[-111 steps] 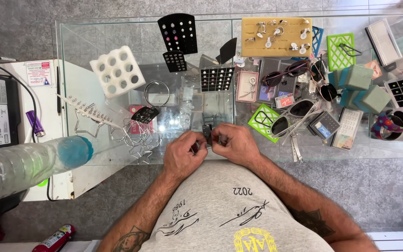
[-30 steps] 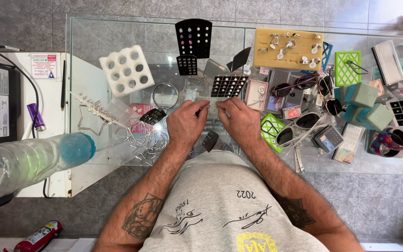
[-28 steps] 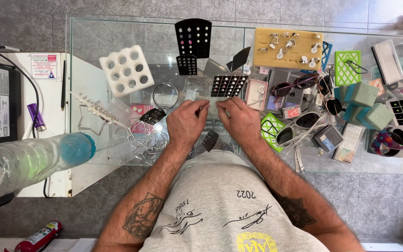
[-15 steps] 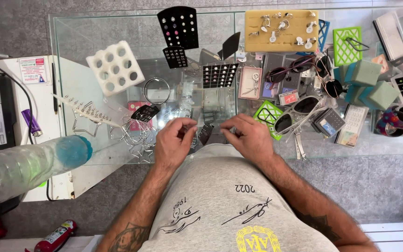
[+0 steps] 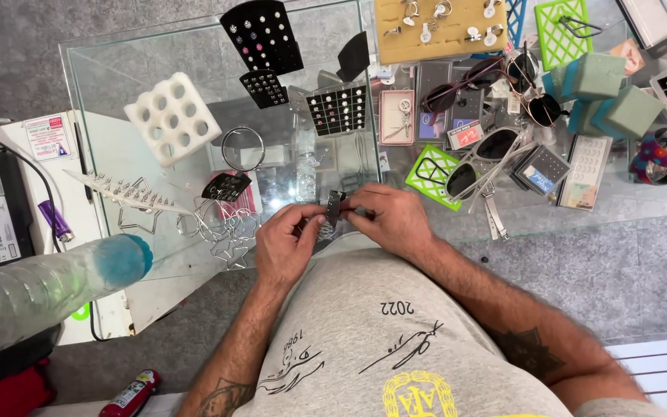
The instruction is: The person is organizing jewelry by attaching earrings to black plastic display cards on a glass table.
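Both hands are meeting at the near edge of the glass desk (image 5: 194, 100), the left hand (image 5: 287, 245) and right hand (image 5: 386, 220) pinching a small dark clip (image 5: 334, 207) between their fingertips, just right of tangled silver hoops (image 5: 221, 228).

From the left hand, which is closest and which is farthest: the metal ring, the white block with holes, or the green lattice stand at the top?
Measured from the left hand:
1. Metal ring, just above it on the glass.
2. White block with holes, farther up and to the left.
3. Green lattice stand, far off at the top right.
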